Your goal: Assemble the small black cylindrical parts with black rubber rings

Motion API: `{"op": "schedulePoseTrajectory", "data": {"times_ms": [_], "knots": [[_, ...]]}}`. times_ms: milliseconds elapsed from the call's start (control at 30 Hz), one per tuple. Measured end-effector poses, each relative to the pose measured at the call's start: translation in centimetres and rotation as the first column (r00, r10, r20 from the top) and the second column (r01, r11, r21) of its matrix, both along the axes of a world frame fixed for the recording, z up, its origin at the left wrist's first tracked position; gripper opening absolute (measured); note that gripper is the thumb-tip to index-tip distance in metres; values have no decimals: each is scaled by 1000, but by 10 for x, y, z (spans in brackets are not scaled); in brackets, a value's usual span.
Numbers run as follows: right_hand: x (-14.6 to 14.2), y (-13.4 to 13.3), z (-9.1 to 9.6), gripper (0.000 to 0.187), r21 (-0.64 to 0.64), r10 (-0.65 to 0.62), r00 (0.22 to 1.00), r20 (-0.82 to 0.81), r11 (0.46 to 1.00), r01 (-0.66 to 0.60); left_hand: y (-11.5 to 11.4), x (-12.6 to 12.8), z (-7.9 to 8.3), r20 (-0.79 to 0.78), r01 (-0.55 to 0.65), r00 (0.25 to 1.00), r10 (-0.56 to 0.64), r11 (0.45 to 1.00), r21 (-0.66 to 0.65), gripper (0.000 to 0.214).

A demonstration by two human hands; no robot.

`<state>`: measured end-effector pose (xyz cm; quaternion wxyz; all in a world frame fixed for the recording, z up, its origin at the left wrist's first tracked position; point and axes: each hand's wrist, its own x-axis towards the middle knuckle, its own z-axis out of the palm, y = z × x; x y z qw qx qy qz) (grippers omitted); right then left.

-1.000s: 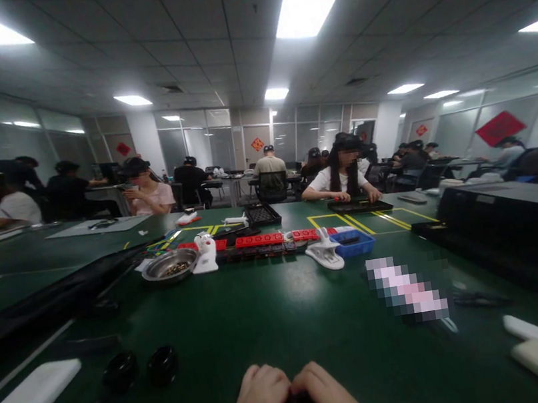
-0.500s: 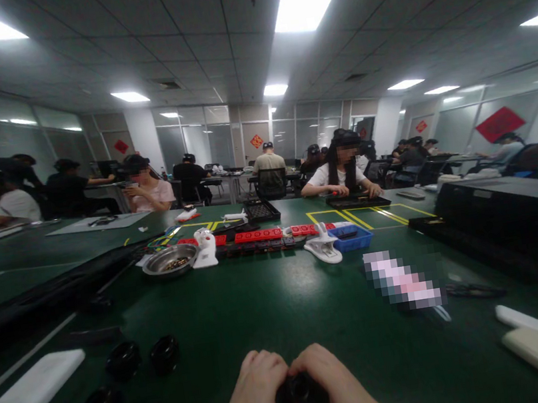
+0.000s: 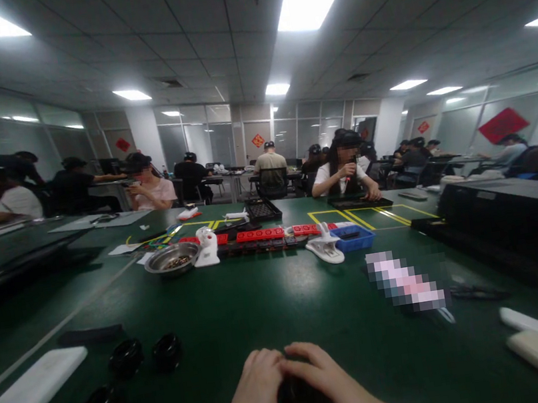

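Hiding most of a black object (image 3: 299, 399) between left hand (image 3: 255, 395) and right hand (image 3: 335, 383), leaving its exact shape hard to make out. Curving half closed around it, grasping from both sides. Showing three black round parts (image 3: 167, 353) on the desk (image 3: 210, 318), left of the hands.

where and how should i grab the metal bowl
Probably best by the rim of the metal bowl, at its near left, coming from the near side: the rim offers an edge to pinch, and a white stand crowds its right. Keep it level, since small pieces lie inside.
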<state>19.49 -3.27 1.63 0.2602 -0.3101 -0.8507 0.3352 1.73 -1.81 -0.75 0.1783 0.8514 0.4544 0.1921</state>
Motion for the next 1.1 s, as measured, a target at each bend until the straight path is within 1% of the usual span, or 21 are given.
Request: {"op": "schedulePoseTrajectory", "data": {"times_ms": [33,100,167,200,233,267,300,333,367,400,467,533,600,667,733,800,833,900,967,1033,1100], "knots": [[1,0,-2,64,-4,-3,1000,3,1000,3,0,0,0,6,1,1000,-1,1000,-5,48],[0,1,-5,68,-9,-114,994,-6,993,114,0,0,1,10,-5,1000,5,1000,-3,43],[-1,1,-6,54,-10,-233,972,-37,973,232,-1,0,2,5,-10,1000,10,1000,-4,38],[-2,0,-5,44,-14,-256,965,-55,967,255,-1,0,3,4,-11,1000,11,1000,-9,37],[-3,0,-3,35,-20,-242,968,-73,970,241,-1,1,4,6,-10,1000,10,1000,-17,38],[-3,0,0,31,-29,-196,977,-86,981,194,-1,1,4,11,-6,1000,6,1000,-24,40],[-2,0,3,33,-39,-131,987,-98,991,128,-1,1,5,20,-1,1000,2,1000,-29,42],[-1,-1,5,41,-49,-68,992,-107,997,63,-1,1,5,30,3,1000,-2,999,-32,45],[0,-1,7,49,-62,-30,994,-109,998,23,-1,1,5,36,7,999,-6,999,-33,45],[1,-2,7,56,-78,-29,994,-106,997,21,-1,1,5,35,10,999,-9,999,-35,44],[2,-3,5,61,-109,-117,989,-94,988,106,-1,1,6,16,4,1000,-3,999,-38,41],[1,-3,0,53,-122,-225,970,-91,969,213,-2,1,8,-8,-3,1000,2,999,-42,39],[0,-2,-3,41,-92,-279,954,-105,958,270,-2,1,9,-15,0,1000,-1,999,-40,38],[-1,-1,-3,32,-57,-261,958,-117,965,256,-2,1,9,-12,1,1000,-2,999,-41,38],[0,1,0,29,-73,-168,978,-128,985,159,-1,2,7,0,1,1000,-1,999,-46,41],[2,1,3,41,-130,-78,988,-131,990,61,0,2,5,19,11,1000,-10,999,-49,45],[3,0,3,50,-156,-61,990,-127,987,41,0,1,4,24,16,1000,-15,999,-46,44],[5,-1,2,63,-189,-79,991,-109,980,57,1,1,2,23,24,999,-23,999,-31,39],[5,-2,-1,65,-197,-133,985,-107,974,110,1,1,2,11,18,1000,-17,1000,-23,37],[4,-2,-5,55,-185,-201,972,-124,967,177,0,1,4,2,5,1000,-5,999,-32,38],[2,-1,-7,39,-145,-257,956,-143,961,236,0,1,6,-9,-13,1000,13,998,-55,39]]}}
